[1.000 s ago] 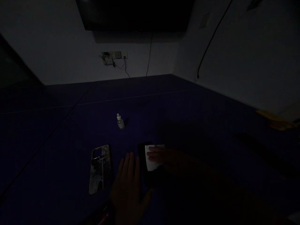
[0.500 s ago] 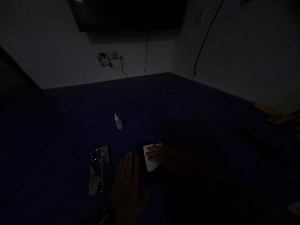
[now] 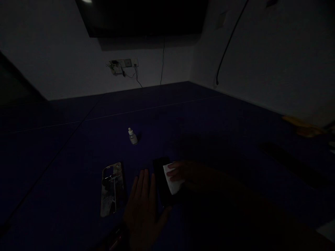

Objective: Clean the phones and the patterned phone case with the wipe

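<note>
A dark phone [image 3: 161, 179] lies flat on the blue surface, screen side hard to make out in the dim light. Over its right part, my right hand [image 3: 180, 171] presses a folded white tissue [image 3: 171, 183] with its fingers. My left hand [image 3: 142, 205] rests flat beside the phone, fingers stretched out and thumb near the phone's lower edge, holding nothing. To the left of that hand lies a phone case [image 3: 112, 190] with a camera cutout and a dark picture. Farther off stands a small dropper bottle [image 3: 133, 137] with a white cap.
The blue surface [image 3: 65, 167] reaches back to the walls. A long dark strip [image 3: 290, 164] lies at the right, with a yellow-orange item [image 3: 303, 127] beyond it. On the back wall are sockets with cables [image 3: 121, 65] below a black screen [image 3: 146, 17].
My right hand and the tissue have slid slightly to the right across the phone, baring more of its left side. My left hand stays in place.
</note>
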`<state>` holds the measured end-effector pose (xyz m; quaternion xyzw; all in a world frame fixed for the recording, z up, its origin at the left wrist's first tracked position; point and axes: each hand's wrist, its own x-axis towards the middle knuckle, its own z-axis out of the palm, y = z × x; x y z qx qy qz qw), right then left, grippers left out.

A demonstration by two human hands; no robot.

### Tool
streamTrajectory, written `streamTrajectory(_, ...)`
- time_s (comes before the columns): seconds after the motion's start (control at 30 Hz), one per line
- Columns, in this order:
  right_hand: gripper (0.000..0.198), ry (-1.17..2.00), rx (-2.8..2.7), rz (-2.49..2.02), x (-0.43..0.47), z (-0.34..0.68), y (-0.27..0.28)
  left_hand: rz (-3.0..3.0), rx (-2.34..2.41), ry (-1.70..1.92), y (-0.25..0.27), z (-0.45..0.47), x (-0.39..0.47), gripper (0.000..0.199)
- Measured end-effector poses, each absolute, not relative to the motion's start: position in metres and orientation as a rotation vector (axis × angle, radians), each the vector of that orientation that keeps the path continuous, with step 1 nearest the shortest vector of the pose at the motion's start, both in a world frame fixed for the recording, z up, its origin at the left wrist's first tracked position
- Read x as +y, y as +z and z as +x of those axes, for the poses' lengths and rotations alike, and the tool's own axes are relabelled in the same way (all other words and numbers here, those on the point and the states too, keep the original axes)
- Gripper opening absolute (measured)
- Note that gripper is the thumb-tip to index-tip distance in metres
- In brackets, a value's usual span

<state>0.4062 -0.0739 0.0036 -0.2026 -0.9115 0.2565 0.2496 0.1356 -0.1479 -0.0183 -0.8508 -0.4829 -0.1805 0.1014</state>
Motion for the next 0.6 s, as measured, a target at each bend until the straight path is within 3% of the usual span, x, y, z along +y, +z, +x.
streamTrajectory(0.27, 0.052, 0.387, -2.529, -0.705, -0.071, 0.411, 0.007, -2.544, -1.408, -0.511, -0.014, 0.135, -0.148, 0.085)
streamTrajectory(0.4, 0.04, 0.289, -2.364, -0.823, -0.075, 0.401, 0.008, -2.567, -1.406, -0.515, -0.015, 0.135, -0.148, 0.085)
streamTrajectory(0.6, 0.061, 0.252, -2.514, -1.141, -0.09, 0.391, 0.019, -2.549, -1.397, -0.536, -0.017, 0.135, -0.148, 0.084)
